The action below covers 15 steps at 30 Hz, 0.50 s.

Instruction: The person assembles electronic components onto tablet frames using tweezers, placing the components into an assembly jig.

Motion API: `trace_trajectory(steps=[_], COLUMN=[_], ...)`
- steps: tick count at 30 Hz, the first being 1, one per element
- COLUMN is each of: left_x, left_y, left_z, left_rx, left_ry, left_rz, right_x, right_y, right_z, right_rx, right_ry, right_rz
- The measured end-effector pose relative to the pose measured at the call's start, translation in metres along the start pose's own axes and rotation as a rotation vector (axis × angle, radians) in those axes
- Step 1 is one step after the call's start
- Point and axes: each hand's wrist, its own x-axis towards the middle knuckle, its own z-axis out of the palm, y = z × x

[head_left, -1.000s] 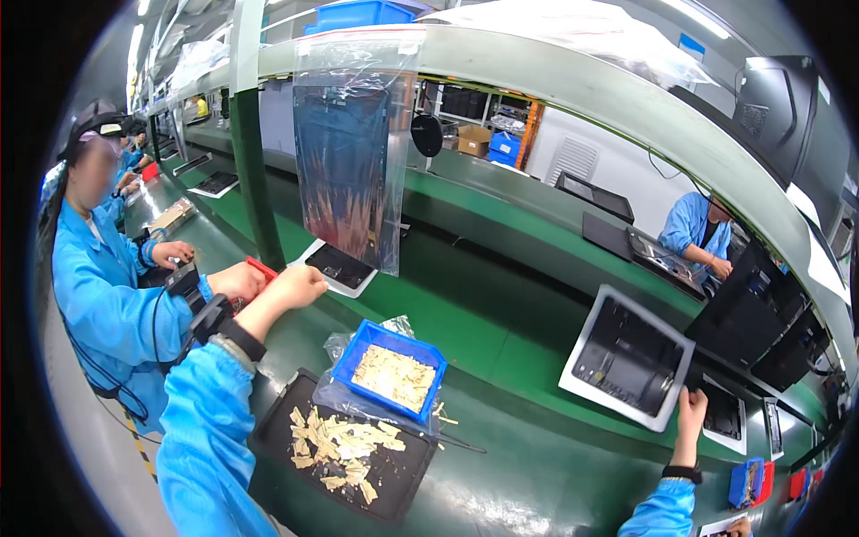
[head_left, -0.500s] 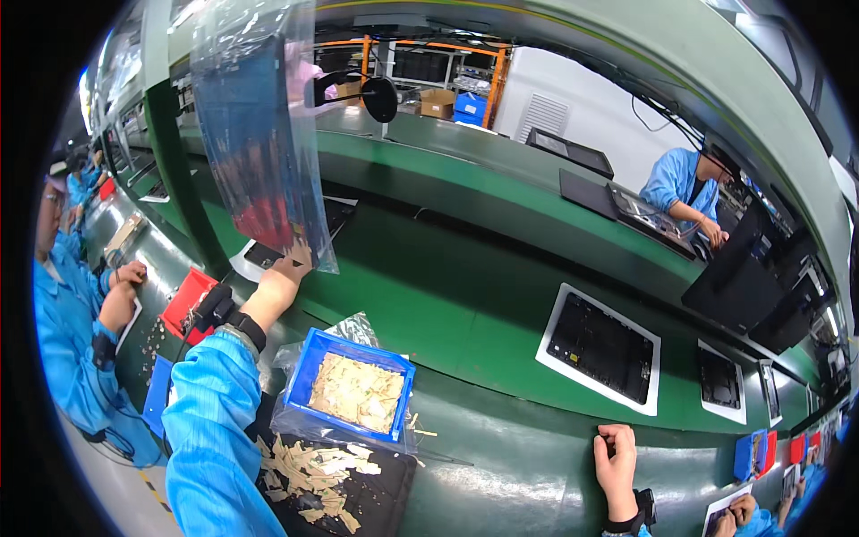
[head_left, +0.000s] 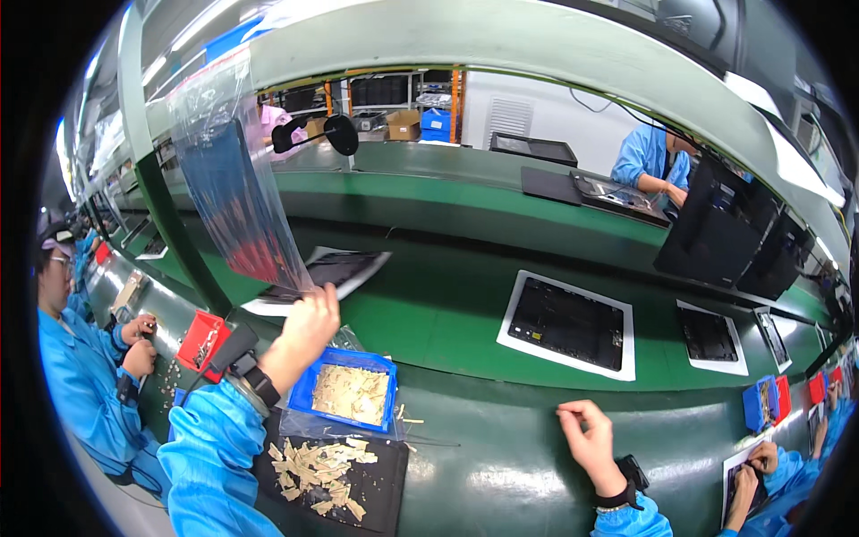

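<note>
My left hand reaches forward with its fingers closed at the near edge of a flat black panel on a white sheet. The panel lies slightly askew on the green bench, and my fingers hide the exact grip. Just above this hand hangs the lower end of a clear plastic bag with blue and red contents. Below my forearm sits a blue bin holding beige strips. My right hand hovers over the near bench, empty, its fingers loosely bent and apart from the thumb.
More strips lie on a black tray. A larger black panel rests on white sheet at centre right, a smaller one beyond it. A red bin stands left. Co-workers sit left, right and across.
The panel on the white sheet has shifted right along the bench, my left hand moving with it. My right hand's fingers have loosened and point more to the left. The view has turned somewhat.
</note>
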Motion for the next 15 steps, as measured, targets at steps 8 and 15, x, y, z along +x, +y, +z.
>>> trace_trajectory(steps=[8, 15], left_x=[0.015, -0.038], left_y=[0.06, 0.138], left_z=[-0.134, -0.26], left_rx=[-0.031, -0.3], left_ry=[0.238, 0.424], left_rz=[0.186, 0.341], right_x=[-0.014, -0.004], right_y=[-0.047, -0.067], right_z=[0.017, 0.009], right_rx=[0.677, 1.246], right_ry=[-0.439, -0.103], right_rz=[0.328, 0.55])
